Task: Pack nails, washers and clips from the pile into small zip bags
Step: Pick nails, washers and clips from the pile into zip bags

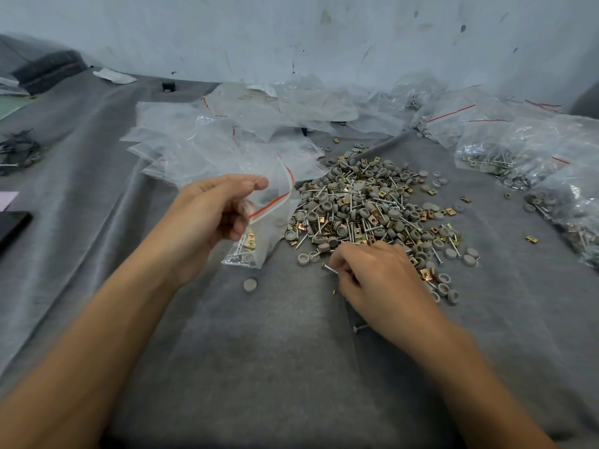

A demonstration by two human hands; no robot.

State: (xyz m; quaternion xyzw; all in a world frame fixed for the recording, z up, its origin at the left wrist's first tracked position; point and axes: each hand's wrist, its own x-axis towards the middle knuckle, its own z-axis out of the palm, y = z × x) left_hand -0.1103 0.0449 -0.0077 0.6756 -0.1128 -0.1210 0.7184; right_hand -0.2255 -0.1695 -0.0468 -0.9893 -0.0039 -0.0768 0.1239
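Grey cloth point(259, 351); right hand point(379, 280) pinches nail point(330, 268), head leftward.

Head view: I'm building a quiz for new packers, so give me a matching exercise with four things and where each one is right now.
Things:
1. zip bag
2. nail
3. lone grey washer
4. pile

Places:
A. heaped on the grey cloth, beyond the right hand
B. held up by the left hand
C. pinched in the right hand's fingers
D. alone on the cloth, nearer the person than the bag

Pairs: 1-B, 2-C, 3-D, 4-A
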